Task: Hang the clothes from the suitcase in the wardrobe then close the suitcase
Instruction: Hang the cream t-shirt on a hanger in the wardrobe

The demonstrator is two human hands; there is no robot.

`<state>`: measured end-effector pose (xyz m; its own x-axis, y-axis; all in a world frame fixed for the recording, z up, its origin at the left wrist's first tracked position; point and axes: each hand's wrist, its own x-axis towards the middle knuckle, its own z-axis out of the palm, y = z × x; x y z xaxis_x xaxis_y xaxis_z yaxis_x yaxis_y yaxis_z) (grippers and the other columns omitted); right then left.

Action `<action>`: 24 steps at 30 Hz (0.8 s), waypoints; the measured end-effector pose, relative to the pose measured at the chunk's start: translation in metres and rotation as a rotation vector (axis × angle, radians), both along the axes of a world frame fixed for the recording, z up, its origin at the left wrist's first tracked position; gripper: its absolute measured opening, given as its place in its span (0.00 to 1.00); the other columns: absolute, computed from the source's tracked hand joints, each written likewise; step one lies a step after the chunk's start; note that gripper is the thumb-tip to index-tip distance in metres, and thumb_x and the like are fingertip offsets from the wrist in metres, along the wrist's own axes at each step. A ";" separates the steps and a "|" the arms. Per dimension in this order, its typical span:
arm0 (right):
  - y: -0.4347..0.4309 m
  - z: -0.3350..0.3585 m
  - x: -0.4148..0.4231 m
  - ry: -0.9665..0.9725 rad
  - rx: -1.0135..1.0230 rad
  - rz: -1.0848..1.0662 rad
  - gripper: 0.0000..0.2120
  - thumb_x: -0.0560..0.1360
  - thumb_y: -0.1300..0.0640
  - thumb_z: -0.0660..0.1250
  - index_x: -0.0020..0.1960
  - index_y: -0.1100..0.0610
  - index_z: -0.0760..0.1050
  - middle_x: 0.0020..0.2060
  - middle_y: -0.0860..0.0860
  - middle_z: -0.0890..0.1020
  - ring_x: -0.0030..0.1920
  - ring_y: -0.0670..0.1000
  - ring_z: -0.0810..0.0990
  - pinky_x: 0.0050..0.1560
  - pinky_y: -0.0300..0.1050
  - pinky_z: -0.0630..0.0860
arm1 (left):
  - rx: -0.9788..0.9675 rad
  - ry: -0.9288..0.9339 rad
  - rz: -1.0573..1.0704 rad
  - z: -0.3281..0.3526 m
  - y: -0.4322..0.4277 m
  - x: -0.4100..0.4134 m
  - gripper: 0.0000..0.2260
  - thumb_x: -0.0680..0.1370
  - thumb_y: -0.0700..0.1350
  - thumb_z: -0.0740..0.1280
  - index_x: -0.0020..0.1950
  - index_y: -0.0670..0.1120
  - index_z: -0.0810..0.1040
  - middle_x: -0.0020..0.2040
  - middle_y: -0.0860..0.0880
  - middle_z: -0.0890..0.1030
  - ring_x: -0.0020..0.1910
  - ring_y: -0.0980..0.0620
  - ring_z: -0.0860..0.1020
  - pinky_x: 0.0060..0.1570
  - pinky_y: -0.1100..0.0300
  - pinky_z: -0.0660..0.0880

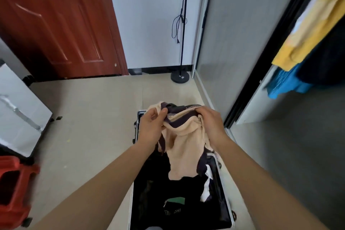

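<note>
Head view: both forearms reach forward and down from the lower frame edge and converge over the open suitcase (228, 209), which lies flat on the floor (84, 127). The left hand (151, 127) is turned palm inward, and its fingers (164, 112) pinch the upper edge of a beige garment (183, 147) with dark trim. The right hand (211, 125) is palm down, and its fingers (198, 111) are curled over the same stitched edge, gripping it. The two hands are near each other, with bunched fabric between them. The garment is lifted above the far end of the suitcase. Its lower part hangs down over the case interior, and whether it touches the contents cannot be determined. Count: two hands, one held garment, one suitcase. Inside the suitcase lie dark clothes, one white piece (207, 186) at the right wall and one green patch (176, 201) near the near end. The number of dark items cannot be determined. The wardrobe (250, 106) stands open to the right, well apart from the hands. Three hung garments are visible in it: one yellow (306, 30), one blue (283, 84), one dark (326, 58). One red-brown door (56, 24) is at upper left, one lamp stand (183, 24) stands by the far wall, and one red stool (13, 183) is at lower left.
</note>
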<state>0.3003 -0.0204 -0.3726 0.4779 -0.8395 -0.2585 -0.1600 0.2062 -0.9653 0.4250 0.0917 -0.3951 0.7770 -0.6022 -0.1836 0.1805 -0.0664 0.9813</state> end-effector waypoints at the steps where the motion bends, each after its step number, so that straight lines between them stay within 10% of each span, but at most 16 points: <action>1: -0.003 0.039 -0.001 0.010 -0.050 0.018 0.09 0.75 0.59 0.65 0.40 0.60 0.81 0.36 0.55 0.82 0.39 0.51 0.80 0.43 0.44 0.73 | 0.000 0.010 -0.013 0.037 0.000 0.003 0.11 0.76 0.46 0.70 0.40 0.39 0.76 0.38 0.39 0.80 0.40 0.45 0.80 0.52 0.43 0.79; 6: -0.015 0.196 -0.007 0.103 -0.342 0.132 0.11 0.75 0.57 0.65 0.36 0.59 0.79 0.33 0.54 0.81 0.37 0.47 0.76 0.43 0.45 0.70 | 0.027 -0.007 0.027 0.181 0.003 0.006 0.14 0.70 0.39 0.74 0.33 0.45 0.68 0.34 0.42 0.74 0.37 0.45 0.76 0.44 0.46 0.79; 14: -0.013 0.362 -0.001 0.258 -0.715 0.404 0.11 0.73 0.61 0.67 0.32 0.61 0.74 0.28 0.51 0.72 0.31 0.46 0.70 0.35 0.43 0.65 | 0.539 0.038 -0.505 0.311 -0.002 -0.004 0.30 0.77 0.41 0.64 0.75 0.51 0.54 0.54 0.43 0.75 0.47 0.42 0.82 0.43 0.50 0.82; 19: -0.012 0.402 -0.001 0.247 -0.763 0.434 0.12 0.66 0.56 0.70 0.38 0.67 0.79 0.30 0.54 0.73 0.33 0.47 0.69 0.38 0.42 0.66 | 0.768 -0.285 -0.741 0.317 -0.011 -0.002 0.22 0.80 0.39 0.58 0.73 0.50 0.62 0.65 0.41 0.73 0.48 0.43 0.82 0.45 0.52 0.82; 24: -0.014 0.430 -0.010 0.253 -0.773 0.410 0.13 0.62 0.56 0.72 0.36 0.67 0.80 0.30 0.55 0.74 0.34 0.49 0.71 0.38 0.43 0.66 | 0.658 -0.426 -0.727 0.335 -0.031 0.002 0.13 0.79 0.39 0.58 0.62 0.45 0.74 0.53 0.46 0.80 0.40 0.53 0.79 0.45 0.55 0.80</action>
<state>0.2908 -0.0346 0.0569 0.7826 -0.5992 0.1684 -0.3038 -0.6039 -0.7369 0.4272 0.0609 -0.0602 0.3479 -0.8281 -0.4396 -0.4650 -0.5595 0.6860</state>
